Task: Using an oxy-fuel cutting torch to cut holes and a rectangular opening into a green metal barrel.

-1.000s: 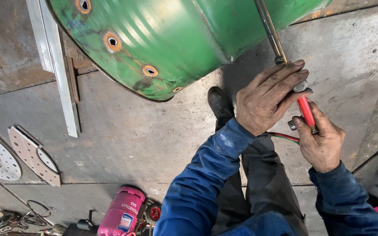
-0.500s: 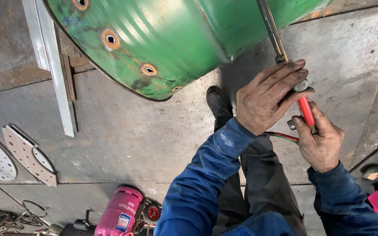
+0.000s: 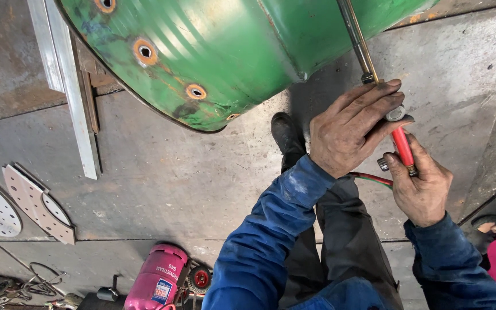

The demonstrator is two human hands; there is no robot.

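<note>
Hardly anything has shifted vs the earlier frames: both hands sit in the same grip, cam drifts a touch so the pink gas cylinder (image 3: 157,278) and perforated plates (image 3: 30,201) slide slightly in frame.

Head view: cutting torch (image 3: 400,140) lies btwn the two hands, long axis running up-left to down-right; its metal tube (image 3: 356,40) goes on up over the green drum (image 3: 213,51). Left hand (image 3: 354,129) is the nearer one to the drum end, fingers curled over the torch where tube meets the red handle, by a silver knob (image 3: 396,113). Right hand (image 3: 420,186) sits lower down the axis, closed round the red handle's rear, thumb near a small valve. Red and green hoses (image 3: 371,179) trail from under the right hand toward the dark trousers. Torch tip is out of frame, can't tell where it ends.
</note>
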